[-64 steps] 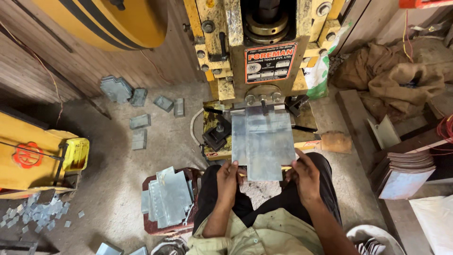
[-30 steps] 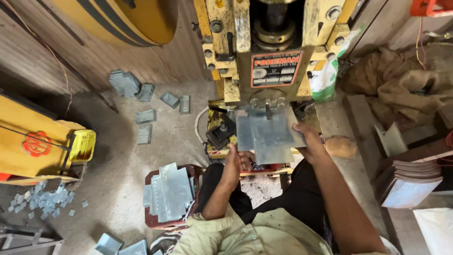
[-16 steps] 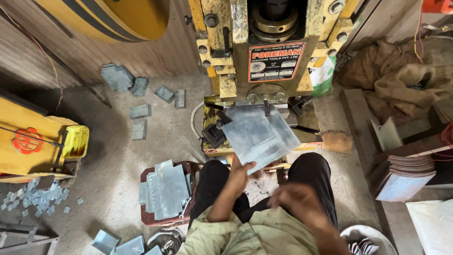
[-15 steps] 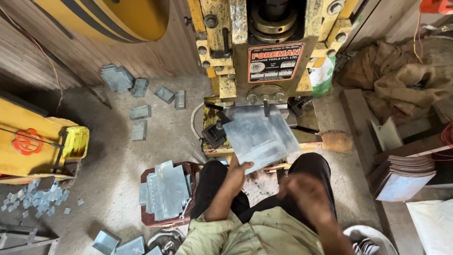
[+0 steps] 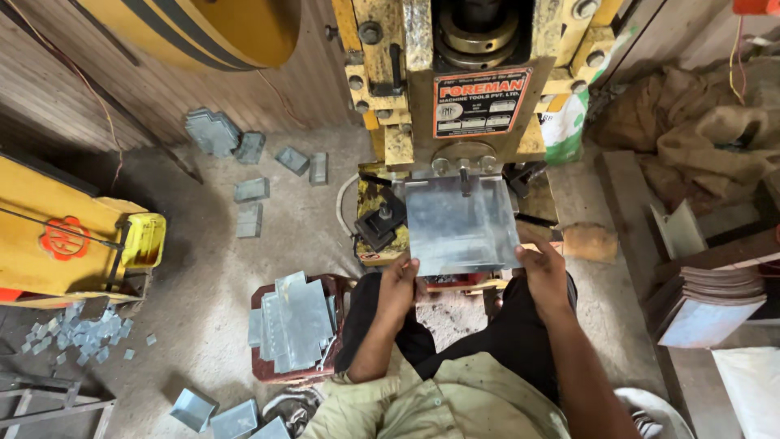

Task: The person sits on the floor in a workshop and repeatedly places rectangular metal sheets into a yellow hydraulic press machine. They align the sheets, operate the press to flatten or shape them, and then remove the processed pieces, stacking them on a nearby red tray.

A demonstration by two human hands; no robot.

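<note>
Gripping the flat grey sheet-metal blank (image 5: pixel 461 226) by its near corners — left hand (image 5: pixel 400 284) and right hand (image 5: pixel 543 272) both pinched shut on it — beyond the fingertips under the yellow press (image 5: pixel 475 89): fingers risk crushing if they creep forward.

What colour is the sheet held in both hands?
Silvery grey metal sheet, plain and unpatterned; head view.

Half a second ago the right hand (image 5: pixel 546 276) was off the metal sheet (image 5: pixel 461 225), blurred low over the lap; now it is back on the sheet's near right corner, taking a grip there. The sheet, which lay skewed with one corner turned, now sits square under the yellow press (image 5: pixel 463 97), and the left hand (image 5: pixel 400 286) holds its near left corner as before the release.
</note>
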